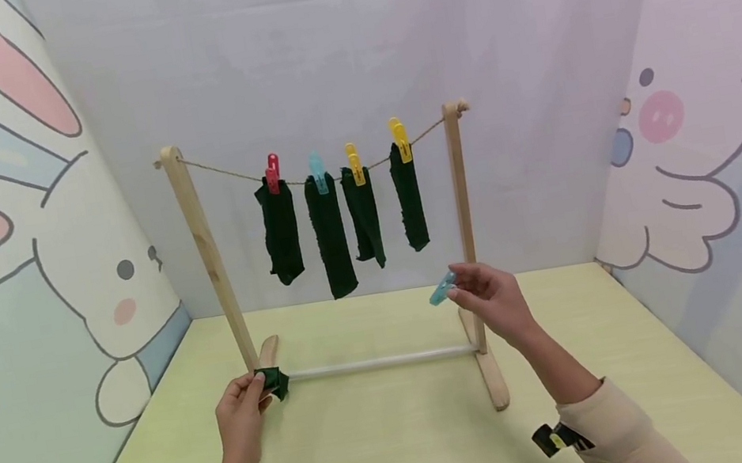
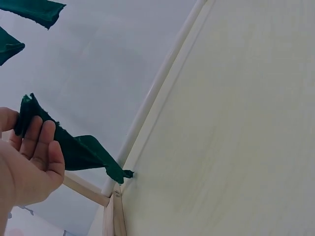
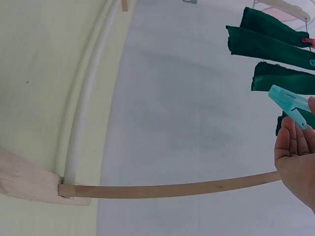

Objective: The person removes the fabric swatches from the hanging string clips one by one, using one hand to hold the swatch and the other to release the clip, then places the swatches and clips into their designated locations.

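My left hand (image 1: 239, 418) pinches a dark green strip of cloth (image 2: 81, 152) between thumb and fingers, low by the left post. In the left wrist view the cloth dangles from the fingers and narrows to a frayed tip. My right hand (image 1: 492, 300) holds a light blue clothespin (image 1: 441, 289) at fingertip height in front of the right post. Several dark green cloth strips (image 1: 331, 237) hang along a sagging string (image 1: 221, 171). A red clothespin (image 1: 272, 174), another light blue clothespin (image 1: 318, 174) and two yellow ones (image 1: 401, 140) clip them there.
The string runs between a left wooden post (image 1: 206, 248) and a right wooden post (image 1: 461, 194). A white rod (image 1: 383, 362) joins the posts low down, over the pale yellow table (image 1: 387, 437). Wooden feet (image 1: 495, 385) support the frame. Grey and cartoon-printed walls (image 1: 520, 121) surround the table.
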`<state>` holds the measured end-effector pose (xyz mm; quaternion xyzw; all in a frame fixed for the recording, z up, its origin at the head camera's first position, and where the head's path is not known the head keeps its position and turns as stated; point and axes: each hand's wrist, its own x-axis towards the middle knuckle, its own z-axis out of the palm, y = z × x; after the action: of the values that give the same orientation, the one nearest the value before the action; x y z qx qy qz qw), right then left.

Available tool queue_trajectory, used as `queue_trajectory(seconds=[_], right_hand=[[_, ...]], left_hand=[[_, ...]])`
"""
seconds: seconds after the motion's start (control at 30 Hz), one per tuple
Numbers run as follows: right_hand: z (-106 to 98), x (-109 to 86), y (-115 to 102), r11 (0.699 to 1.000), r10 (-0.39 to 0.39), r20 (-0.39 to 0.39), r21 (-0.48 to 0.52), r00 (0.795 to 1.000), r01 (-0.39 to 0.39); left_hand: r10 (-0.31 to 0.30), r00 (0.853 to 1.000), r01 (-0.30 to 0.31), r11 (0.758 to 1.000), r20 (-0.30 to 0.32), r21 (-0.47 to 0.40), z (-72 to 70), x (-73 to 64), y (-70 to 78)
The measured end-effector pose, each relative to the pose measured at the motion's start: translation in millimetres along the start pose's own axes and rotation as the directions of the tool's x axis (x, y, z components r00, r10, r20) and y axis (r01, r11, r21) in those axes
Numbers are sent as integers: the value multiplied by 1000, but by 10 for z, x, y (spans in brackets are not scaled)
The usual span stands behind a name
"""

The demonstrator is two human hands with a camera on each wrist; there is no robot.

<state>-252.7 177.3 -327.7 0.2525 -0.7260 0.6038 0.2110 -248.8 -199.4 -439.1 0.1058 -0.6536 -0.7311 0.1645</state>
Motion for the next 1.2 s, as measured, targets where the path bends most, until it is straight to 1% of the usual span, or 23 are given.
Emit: queue_trajectory(seconds=[0.07, 0.2, 0.3, 0.43, 0.53, 0.73, 0.83, 1.03, 1.13, 1.2], right_hand=[[-50, -41, 20, 1000, 17, -20, -18, 1000, -18], [-164, -104, 117, 998, 56, -47, -34, 997, -58], [-278, -157, 309, 995, 97, -75, -19, 993, -98], [-437, -223, 529, 986, 164, -127, -24, 978, -168], [-516, -262, 577, 974, 215, -149, -33, 965, -222], [-638, -318, 747, 953, 297, -126, -19, 947, -301], [-708, -346, 836, 942, 331, -119, -18, 936, -336], [-840, -408, 937, 923, 385, -98, 30, 918, -384], [-906, -441, 968, 918, 397, -109, 46, 911, -395], [-952, -455, 988, 916, 400, -117, 51, 909, -397]], left_hand=[[-15, 1000, 15, 1000, 5, 9, -17, -34, -2], [-47, 999, 47, 999, -3, 0, -51, -92, -1], [-77, 997, 77, 997, 13, -1, -80, -130, -18], [-114, 992, 112, 993, 55, 47, -119, -205, -74], [-139, 987, 130, 986, 84, 105, -171, -259, -118], [-185, 975, 160, 969, 122, 189, -300, -298, -151], [-206, 970, 180, 965, 127, 190, -362, -314, -158], [-217, 970, 200, 969, 109, 145, -505, -342, -195], [-245, 964, 228, 961, 105, 154, -560, -341, -209], [-270, 958, 248, 950, 95, 191, -599, -332, -219]])
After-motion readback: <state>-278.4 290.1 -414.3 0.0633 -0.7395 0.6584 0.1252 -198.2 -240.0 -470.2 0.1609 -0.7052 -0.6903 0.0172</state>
